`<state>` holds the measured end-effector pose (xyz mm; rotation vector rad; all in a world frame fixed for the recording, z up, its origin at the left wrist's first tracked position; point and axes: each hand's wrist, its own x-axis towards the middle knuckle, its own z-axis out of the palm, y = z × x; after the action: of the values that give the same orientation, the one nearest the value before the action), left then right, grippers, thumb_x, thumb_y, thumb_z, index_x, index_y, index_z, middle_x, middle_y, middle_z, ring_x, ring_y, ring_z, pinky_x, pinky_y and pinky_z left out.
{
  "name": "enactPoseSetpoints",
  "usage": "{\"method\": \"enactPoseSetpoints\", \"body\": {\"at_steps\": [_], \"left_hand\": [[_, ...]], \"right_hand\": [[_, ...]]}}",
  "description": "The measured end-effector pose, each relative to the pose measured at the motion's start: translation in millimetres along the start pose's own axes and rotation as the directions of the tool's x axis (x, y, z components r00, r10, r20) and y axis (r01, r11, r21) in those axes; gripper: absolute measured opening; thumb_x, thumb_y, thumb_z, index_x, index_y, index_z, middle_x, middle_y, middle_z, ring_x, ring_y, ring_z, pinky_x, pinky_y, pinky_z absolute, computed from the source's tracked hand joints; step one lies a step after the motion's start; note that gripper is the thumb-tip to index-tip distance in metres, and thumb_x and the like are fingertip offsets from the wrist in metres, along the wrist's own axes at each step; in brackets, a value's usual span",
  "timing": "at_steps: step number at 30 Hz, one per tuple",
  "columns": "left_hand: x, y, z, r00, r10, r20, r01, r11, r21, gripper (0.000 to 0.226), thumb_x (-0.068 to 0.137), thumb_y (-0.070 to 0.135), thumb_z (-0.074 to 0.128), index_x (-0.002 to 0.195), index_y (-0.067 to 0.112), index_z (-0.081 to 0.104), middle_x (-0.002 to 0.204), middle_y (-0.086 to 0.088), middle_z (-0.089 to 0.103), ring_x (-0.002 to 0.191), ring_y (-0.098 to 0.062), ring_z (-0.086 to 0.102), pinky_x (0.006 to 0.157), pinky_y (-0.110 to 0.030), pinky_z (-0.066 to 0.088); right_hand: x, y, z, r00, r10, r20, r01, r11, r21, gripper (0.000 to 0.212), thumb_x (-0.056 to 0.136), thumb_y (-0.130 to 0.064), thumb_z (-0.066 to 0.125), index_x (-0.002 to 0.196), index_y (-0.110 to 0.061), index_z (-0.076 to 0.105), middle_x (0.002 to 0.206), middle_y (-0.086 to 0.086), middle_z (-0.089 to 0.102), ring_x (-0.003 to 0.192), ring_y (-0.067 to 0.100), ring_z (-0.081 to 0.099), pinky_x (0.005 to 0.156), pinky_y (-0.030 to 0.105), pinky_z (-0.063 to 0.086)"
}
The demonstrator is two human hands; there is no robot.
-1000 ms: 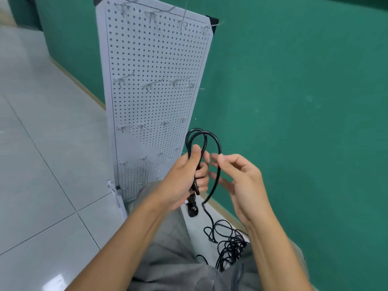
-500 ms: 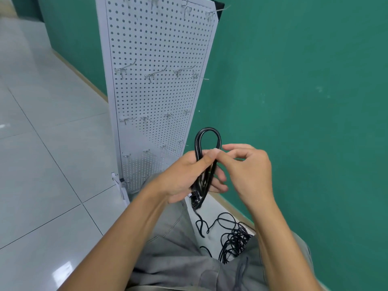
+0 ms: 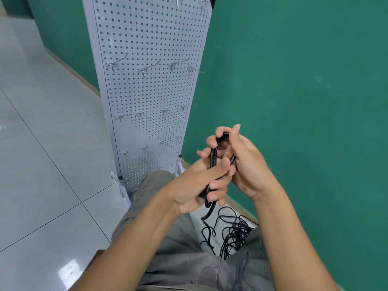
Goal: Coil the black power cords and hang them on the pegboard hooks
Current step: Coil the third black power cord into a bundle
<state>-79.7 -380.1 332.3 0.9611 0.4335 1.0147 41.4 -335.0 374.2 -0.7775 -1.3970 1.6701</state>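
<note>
A black power cord (image 3: 213, 156) is folded into a narrow loop in front of me. My left hand (image 3: 197, 183) grips the lower part of the loop, thumb across it. My right hand (image 3: 244, 162) curls over the loop's top bend. The rest of the cord drops from my left hand into a loose tangle (image 3: 233, 232) on the floor between my knees. A white pegboard (image 3: 151, 85) stands upright behind my hands, with rows of bare metal hooks (image 3: 147, 69).
A green wall (image 3: 304, 101) runs along the right, close to the pegboard's edge. Glossy grey floor tiles (image 3: 46, 156) spread to the left. My knee in grey trousers (image 3: 153, 185) sits just in front of the pegboard's white foot (image 3: 119, 181).
The wide double loop has been pressed into a narrow one. My right hand has closed over its top bend, and both hands have moved lower and to the right.
</note>
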Motion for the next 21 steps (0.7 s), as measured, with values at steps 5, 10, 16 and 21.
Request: {"method": "enactPoseSetpoints", "body": {"at_steps": [5,10,16,21], "left_hand": [[5.4,-6.1,-1.0,0.997,0.062,0.045,-0.053,0.984,-0.172,0.027,0.1,0.038,0.051,0.094,0.011,0.052,0.064,0.005,0.047,0.072,-0.02,0.066,0.092,-0.042,0.057],[4.0,-8.7,-5.4,0.999,-0.026,0.033,0.032,0.978,-0.207,0.021,0.103,0.034,0.044,0.093,0.016,0.048,0.066,0.008,0.051,0.058,-0.011,0.065,0.058,-0.027,0.057],[5.3,13.4,-25.8,0.97,0.081,-0.23,-0.13,0.969,-0.21,0.025,0.103,0.039,0.042,0.09,0.019,0.047,0.055,0.011,0.031,0.037,0.001,0.028,0.036,-0.014,0.027],[-3.3,36.0,-52.0,0.86,0.195,-0.471,-0.322,0.924,-0.206,0.034,0.11,0.04,0.035,0.088,0.019,0.05,0.053,0.011,0.03,0.035,0.0,0.026,0.033,-0.015,0.025]], "right_hand": [[6.7,-1.7,-1.2,0.995,-0.014,-0.095,0.012,1.0,-0.015,0.056,0.088,-0.068,0.035,0.099,-0.015,0.051,0.076,-0.004,0.058,0.076,0.02,0.07,0.093,0.047,0.056],[12.7,-0.3,-5.0,0.996,-0.036,-0.079,0.032,0.998,-0.06,0.055,0.092,-0.06,0.033,0.104,-0.012,0.056,0.09,0.002,0.074,0.092,0.025,0.076,0.077,0.033,0.062],[13.4,27.4,-7.5,0.998,0.062,-0.011,-0.061,0.998,0.008,0.077,0.097,-0.067,0.028,0.14,-0.008,0.052,0.133,0.015,0.066,0.129,0.039,0.058,0.11,0.052,0.046],[6.3,67.8,10.9,0.965,0.223,0.139,-0.194,0.962,-0.193,0.086,0.091,-0.078,0.022,0.13,-0.013,0.063,0.117,0.002,0.073,0.114,0.017,0.067,0.11,0.041,0.045]]}}
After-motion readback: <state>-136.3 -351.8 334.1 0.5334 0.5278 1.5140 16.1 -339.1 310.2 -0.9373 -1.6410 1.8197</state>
